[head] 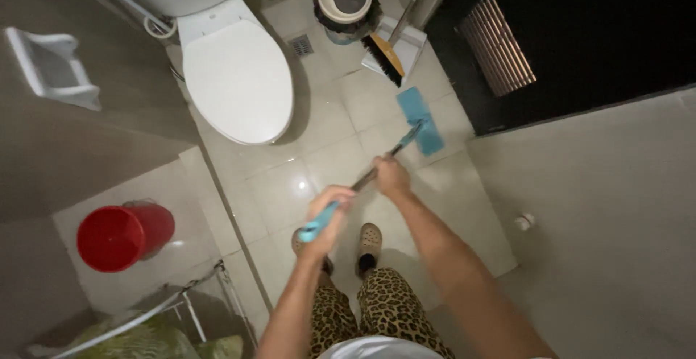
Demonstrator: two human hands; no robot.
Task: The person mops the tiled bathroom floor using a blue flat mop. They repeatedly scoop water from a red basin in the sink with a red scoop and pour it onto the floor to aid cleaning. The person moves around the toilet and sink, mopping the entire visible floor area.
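Risk, judged from this position: the flat mop (377, 167) has its blue head (423, 121) on the tiled floor (290, 185) just below the dustpan-and-brush set (390, 53) leaning in the upper middle of the frame. A push further up the frame could knock the brush over or drive the mop head into the bin (346, 0) beside it. The tiles show a bright glare spot near centre, so the floor is possibly wet; the feet in beige clogs (368, 241) stand right there, and a slip looks plausible. A sideways swing to the left could strike the toilet (235, 76), lid closed.

Mop: slim dark shaft running diagonally from lower left to upper right, turquoise grip at the near end, rectangular blue pad flat on the floor, centre-right of frame, near the dark doorway threshold.

Hands: left hand (328, 214) clenched around the turquoise grip; right hand (391, 176) closed on the shaft higher up.

Surroundings: red bucket (123, 234) at lower left, well apart from the mop; wall-mounted paper holder (51, 69) at upper left; a metal rack (181, 308) at bottom left.
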